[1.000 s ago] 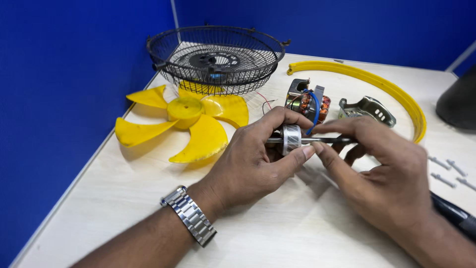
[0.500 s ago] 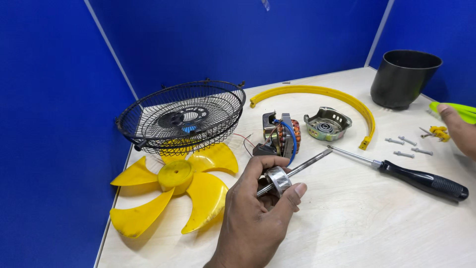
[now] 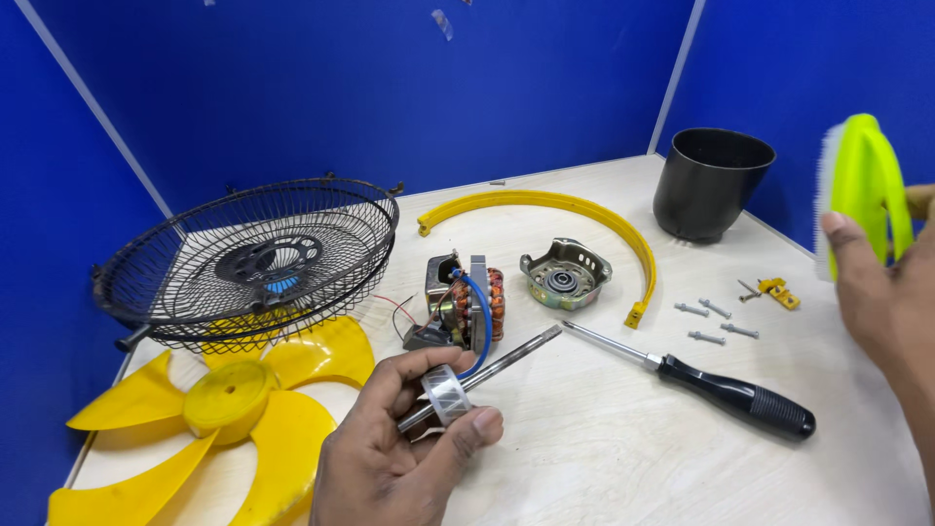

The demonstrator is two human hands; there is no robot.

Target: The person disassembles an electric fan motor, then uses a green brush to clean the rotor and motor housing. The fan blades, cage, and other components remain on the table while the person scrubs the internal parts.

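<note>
Blue partition walls around pale wood table (image 3: 604,448). Far left: yellow plastic fan blade (image 3: 209,409) w/ black wire fan guard (image 3: 253,258) partly over it. Left hand (image 3: 399,453) grips silver metal rotor shaft (image 3: 467,382), just in front of copper-wound motor stator (image 3: 466,307). Black-handled screwdriver (image 3: 701,382) lies centre-right. Right hand (image 3: 881,292) grasps lime-green brush (image 3: 867,190) at right edge.

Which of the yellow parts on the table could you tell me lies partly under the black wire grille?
The yellow fan blade at the left; its upper blades run under the wire grille. The curved yellow ring strip and small yellow clip lie apart in the open.
</note>
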